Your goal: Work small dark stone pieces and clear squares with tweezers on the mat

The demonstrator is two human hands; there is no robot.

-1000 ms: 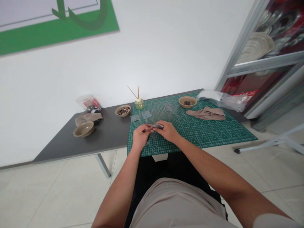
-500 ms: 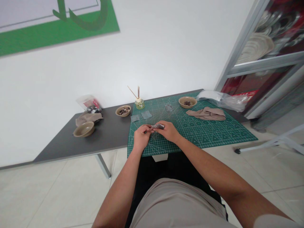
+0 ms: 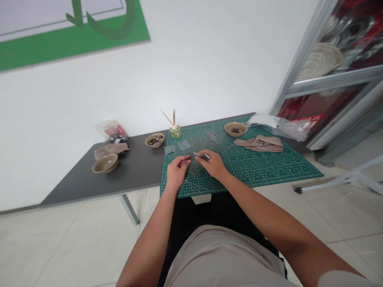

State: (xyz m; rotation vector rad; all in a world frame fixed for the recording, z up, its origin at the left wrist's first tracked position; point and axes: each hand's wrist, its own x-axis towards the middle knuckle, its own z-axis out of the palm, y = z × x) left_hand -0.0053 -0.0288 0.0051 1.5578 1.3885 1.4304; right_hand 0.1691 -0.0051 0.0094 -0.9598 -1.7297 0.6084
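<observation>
Above the green cutting mat (image 3: 245,167), my right hand (image 3: 214,164) grips a small grey bag-like packet (image 3: 197,154) between thumb and fingers. My left hand (image 3: 177,171) is just left of it, thumb and fingers pinched together. Something small and dark shows at its fingertips, too small to name. A narrow gap separates the two hands. Beyond them on the mat lie small, flat, clear-grey packets: one on the left (image 3: 169,149), a second beside it (image 3: 184,145) and a third farther right (image 3: 212,136).
Dark pieces sit in a right bowl (image 3: 236,129); mixed dark and pale ones fill a left bowl (image 3: 154,140). Around them are a reed diffuser (image 3: 175,130), a brown cloth (image 3: 261,144), a plastic bag (image 3: 278,125), another bowl (image 3: 105,164) and a clear tub (image 3: 110,129).
My hands were together on the grey packet and have now come apart. The packet stays in my right hand, while my left fingertips have drawn slightly left with a small dark thing.
</observation>
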